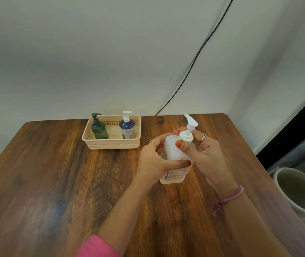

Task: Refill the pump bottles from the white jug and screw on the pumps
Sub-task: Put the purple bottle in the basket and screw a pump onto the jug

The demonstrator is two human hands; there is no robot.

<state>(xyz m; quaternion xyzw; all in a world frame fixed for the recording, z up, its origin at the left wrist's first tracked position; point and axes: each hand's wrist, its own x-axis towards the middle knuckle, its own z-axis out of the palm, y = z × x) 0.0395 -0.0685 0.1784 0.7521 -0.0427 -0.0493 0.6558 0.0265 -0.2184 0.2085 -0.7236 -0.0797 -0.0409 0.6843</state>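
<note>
Holding: my left hand (152, 162) wraps the translucent pump bottle (174, 158), thumb across its front, right of frame centre.
Turning grip: my right hand (206, 154) pinches the white pump (188, 129) at its collar, thumb in front, fingers behind.
Bottle base: resting on the wooden table (55, 182), tilted slightly.
Basket (110, 144): beige, upper centre, containing a green pump bottle (99, 129) on the left and a blue pump bottle (127, 127) on the right, both upright.
Lower right edge: white bucket (296, 191).
</note>
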